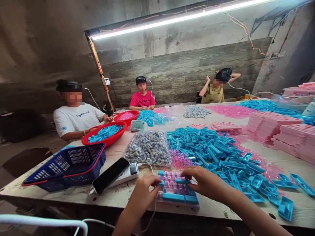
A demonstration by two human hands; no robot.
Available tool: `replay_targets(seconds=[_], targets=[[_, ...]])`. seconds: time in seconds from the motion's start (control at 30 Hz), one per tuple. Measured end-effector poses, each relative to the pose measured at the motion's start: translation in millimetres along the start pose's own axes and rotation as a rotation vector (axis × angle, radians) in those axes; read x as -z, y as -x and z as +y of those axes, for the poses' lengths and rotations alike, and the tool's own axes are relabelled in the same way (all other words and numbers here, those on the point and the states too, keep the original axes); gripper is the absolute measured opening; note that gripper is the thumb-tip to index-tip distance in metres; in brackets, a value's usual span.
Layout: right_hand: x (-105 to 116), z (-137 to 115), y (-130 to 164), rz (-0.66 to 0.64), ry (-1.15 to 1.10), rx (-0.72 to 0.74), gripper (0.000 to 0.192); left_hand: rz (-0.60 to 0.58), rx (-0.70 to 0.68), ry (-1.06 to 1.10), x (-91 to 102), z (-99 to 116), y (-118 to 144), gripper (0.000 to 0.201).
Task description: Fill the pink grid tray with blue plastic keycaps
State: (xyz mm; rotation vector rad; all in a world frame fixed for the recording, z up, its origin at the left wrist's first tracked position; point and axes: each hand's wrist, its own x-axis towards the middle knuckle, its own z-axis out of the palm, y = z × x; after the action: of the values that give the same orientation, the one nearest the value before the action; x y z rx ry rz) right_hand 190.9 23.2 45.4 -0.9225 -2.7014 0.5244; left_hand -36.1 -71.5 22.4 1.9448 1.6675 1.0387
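Note:
A small pink tray-like panel (pixel 169 188) lies at the table's front edge, set with clear pink pieces and several blue plastic caps. Along its near side sit a long blue cap (pixel 173 197) and a shorter one. My left hand (pixel 145 188) is at the panel's left side, thumb and forefinger closed on a small blue cap (pixel 161 184). From the right, my right hand (pixel 205 182) pinches the end of a blue bar-shaped cap (pixel 182 181) over the panel. Whether either cap is seated cannot be seen.
Loose blue caps (pixel 209 147) lie heaped behind my right hand. A bag of small switch-like parts (pixel 149 147), a phone (pixel 110 175) on a power strip and a blue basket (pixel 71 167) are to the left. Pink panels (pixel 273 123) stand stacked right. Several people sit opposite.

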Motion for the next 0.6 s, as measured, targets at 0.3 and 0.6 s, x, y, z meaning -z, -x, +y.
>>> replay_targets(seconds=[0.3, 0.6], targets=[[2, -9, -5, 0.000, 0.002, -0.028, 0.023, 0.304, -0.148, 0.067, -4.1, -31, 4, 0.014], [9, -4, -4, -0.040, -0.099, 0.008, 0.023, 0.304, -0.005, 0.241, -0.8, -42, 5, 0.019]])
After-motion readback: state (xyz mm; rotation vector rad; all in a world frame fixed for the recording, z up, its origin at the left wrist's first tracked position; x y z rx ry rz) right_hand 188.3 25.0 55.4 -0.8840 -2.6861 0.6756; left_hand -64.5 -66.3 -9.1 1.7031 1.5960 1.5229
